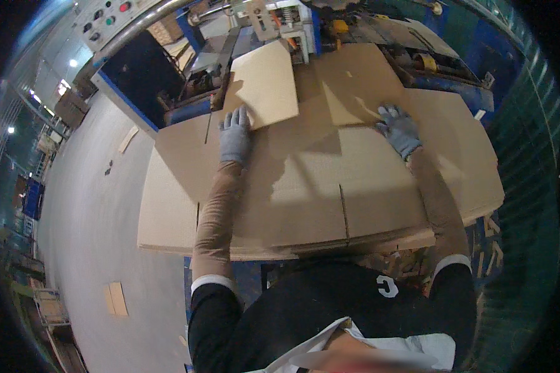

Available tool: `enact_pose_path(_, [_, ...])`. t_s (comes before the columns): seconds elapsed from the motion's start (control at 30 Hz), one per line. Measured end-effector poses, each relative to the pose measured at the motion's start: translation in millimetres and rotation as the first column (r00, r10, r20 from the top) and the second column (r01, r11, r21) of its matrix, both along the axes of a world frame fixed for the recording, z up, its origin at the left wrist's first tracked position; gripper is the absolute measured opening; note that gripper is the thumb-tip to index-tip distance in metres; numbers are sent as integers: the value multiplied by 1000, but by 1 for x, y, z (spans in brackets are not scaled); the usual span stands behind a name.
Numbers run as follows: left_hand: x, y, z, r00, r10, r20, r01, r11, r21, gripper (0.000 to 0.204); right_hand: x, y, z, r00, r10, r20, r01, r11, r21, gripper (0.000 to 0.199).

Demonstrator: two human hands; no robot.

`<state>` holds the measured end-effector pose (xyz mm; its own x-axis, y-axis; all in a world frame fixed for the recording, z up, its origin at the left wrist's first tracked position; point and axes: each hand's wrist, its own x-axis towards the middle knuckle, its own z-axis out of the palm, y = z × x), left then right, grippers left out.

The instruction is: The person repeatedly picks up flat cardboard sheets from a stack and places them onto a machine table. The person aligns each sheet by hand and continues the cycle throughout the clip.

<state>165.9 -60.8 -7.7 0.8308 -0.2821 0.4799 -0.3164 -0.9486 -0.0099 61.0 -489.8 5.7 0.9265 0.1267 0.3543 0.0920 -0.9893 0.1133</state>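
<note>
The left forearm is pointing forward, the left hand lying palm down, fingers extended. The right forearm is slanting inward, the right hand pointing left, fingers spread.

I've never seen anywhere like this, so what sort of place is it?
Probably a cardboard factory: there are stacked cardboard sheets, a blue-framed machine just beyond them, and a control panel with coloured buttons.
</note>
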Motion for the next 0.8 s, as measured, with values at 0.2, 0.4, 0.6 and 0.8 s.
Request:
enact_pose_path(0.2, [-91,50,15,973,208,102,-175,948,-267,86,-76,-58,-18,981,-54,-185,158,775,612,50])
enact_pose_path(0.4, [-197,151,-1,507,811,-292,-751,249,-612,92,-241,-243,-118,738,-674,35,656,728,197,52])
enact_pose_path(0.6, [-198,174,-21,518,800,-301,-617,106,-780,90,-234,-282,-143,617,-782,94,747,619,243,49])
enact_pose_path(0.8, [-203,195,-29,632,765,-121,-264,66,-962,72,-245,-212,-88,511,-776,370,307,567,764,47])
